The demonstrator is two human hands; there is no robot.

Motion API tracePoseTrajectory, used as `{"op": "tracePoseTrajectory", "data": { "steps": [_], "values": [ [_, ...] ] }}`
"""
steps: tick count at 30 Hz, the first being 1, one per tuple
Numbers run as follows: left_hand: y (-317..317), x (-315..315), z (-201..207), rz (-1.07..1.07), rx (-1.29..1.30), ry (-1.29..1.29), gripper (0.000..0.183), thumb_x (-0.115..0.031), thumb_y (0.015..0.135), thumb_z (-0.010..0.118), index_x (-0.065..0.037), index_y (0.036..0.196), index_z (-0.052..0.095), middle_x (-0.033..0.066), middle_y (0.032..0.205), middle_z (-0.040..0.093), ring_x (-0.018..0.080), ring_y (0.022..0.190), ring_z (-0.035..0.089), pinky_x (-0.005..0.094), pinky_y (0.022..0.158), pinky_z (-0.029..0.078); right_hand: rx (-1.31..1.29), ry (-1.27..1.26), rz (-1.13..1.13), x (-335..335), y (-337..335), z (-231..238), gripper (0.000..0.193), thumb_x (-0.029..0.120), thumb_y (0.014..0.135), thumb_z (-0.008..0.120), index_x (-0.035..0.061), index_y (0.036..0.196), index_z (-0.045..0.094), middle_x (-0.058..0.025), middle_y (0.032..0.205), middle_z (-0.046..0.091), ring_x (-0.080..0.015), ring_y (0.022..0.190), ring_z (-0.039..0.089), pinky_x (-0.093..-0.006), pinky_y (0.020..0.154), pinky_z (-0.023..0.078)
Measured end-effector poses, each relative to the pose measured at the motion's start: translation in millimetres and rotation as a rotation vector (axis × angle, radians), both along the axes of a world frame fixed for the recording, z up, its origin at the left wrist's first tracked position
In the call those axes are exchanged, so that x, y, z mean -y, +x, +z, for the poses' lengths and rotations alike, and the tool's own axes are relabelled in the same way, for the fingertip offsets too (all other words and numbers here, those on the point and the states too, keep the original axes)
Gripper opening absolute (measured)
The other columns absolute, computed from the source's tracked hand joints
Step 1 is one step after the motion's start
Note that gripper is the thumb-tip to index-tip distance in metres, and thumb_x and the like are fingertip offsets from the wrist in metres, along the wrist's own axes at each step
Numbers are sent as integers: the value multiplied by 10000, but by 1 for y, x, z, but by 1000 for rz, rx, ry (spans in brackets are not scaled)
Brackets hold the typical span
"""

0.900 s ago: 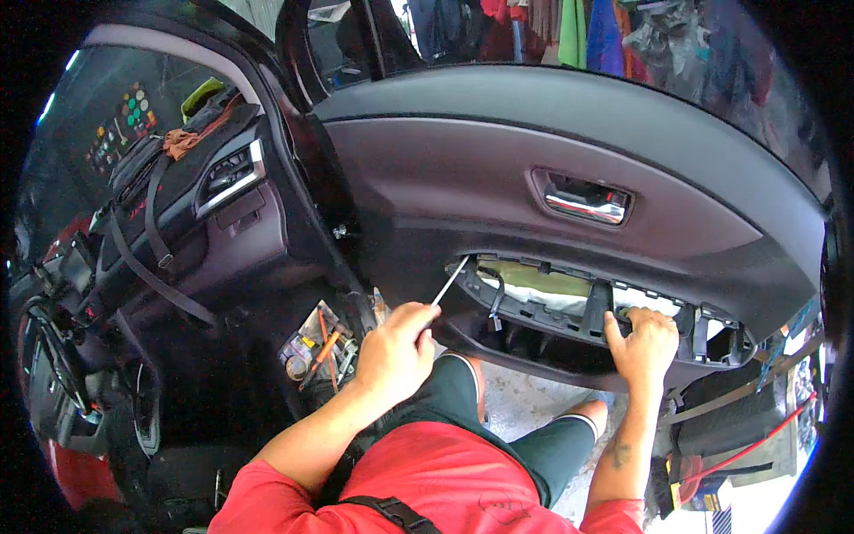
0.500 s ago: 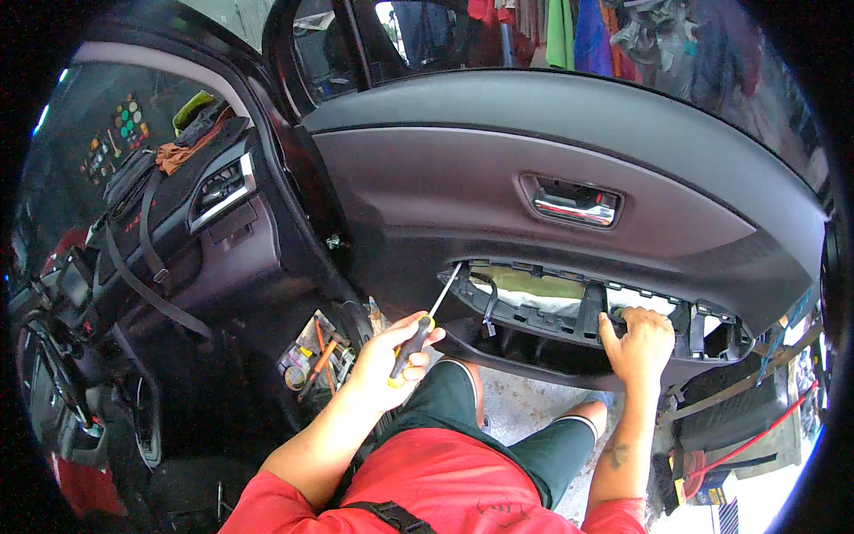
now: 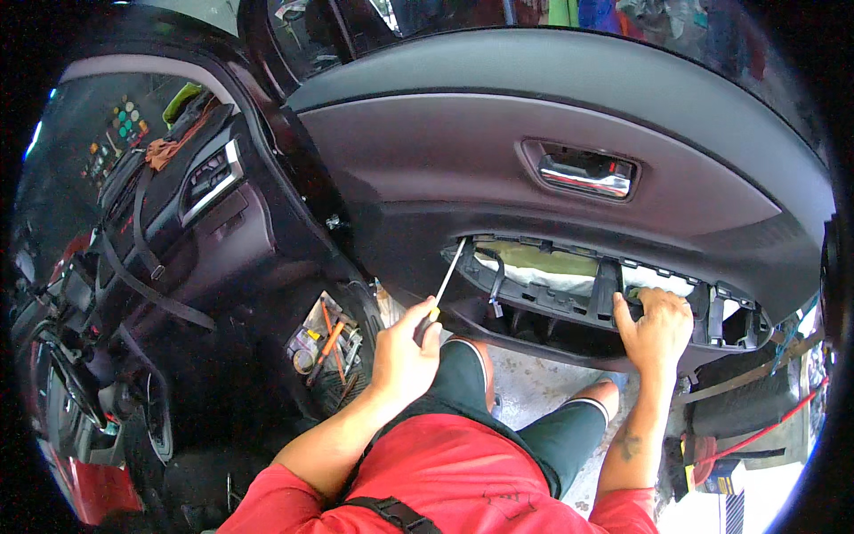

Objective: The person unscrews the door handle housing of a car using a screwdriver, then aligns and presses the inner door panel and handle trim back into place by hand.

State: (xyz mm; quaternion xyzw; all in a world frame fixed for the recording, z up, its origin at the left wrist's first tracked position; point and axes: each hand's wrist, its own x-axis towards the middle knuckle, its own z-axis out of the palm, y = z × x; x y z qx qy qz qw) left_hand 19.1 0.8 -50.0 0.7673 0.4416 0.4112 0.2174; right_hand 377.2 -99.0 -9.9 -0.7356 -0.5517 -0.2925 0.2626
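Observation:
My left hand (image 3: 406,354) is closed round the handle of a screwdriver (image 3: 451,274). The tool's thin metal shaft slants up to the left corner of the long opening in the car door panel (image 3: 400,169), where its tip meets the edge. My right hand (image 3: 656,327) grips the black plastic frame (image 3: 569,322) of that opening, with the thumb to the left and the fingers curled inside, their tips hidden. A loose black cable with a connector (image 3: 495,307) hangs near the left end. White and greenish lining (image 3: 543,262) shows through the opening.
A chrome inner door handle (image 3: 587,176) sits above the opening. Left of me lie a tray of tools (image 3: 327,343) and the car's dashboard (image 3: 240,231). A red bar (image 3: 769,427) and boxes stand at right, beyond the door's end.
The view has shifted, so the door sits higher. My left hand has turned and its fingers now cover the screwdriver handle; the tip stays at the opening's left corner. My right hand keeps its grip.

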Motion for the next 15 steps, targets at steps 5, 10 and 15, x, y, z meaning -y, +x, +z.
{"op": "tracePoseTrajectory", "data": {
  "steps": [5,10,15],
  "values": [
    [-5,18,36,103,-518,160,442,-76,984,690,9,1415,645,243,1111,761,417,929,770,474,802,641,-19,-69,-30,-1,-9,2,362,424,865,799,68,815,759,-139,809,721,-353,818,699,-482,819,504],
    [7,11,77,38,-563,157,453,-127,990,689,-18,1427,642,242,1028,761,404,855,776,490,733,631,21,-37,-36,3,4,3,377,439,862,802,64,832,772,-138,828,741,-344,839,718,-480,826,516],
    [-20,-12,42,16,305,-445,554,-86,986,649,-38,1524,524,193,1095,789,210,671,696,338,587,552,-4,-71,-9,-2,-4,4,390,455,874,791,70,814,769,-143,807,736,-348,820,721,-472,818,516]
  ]
}}
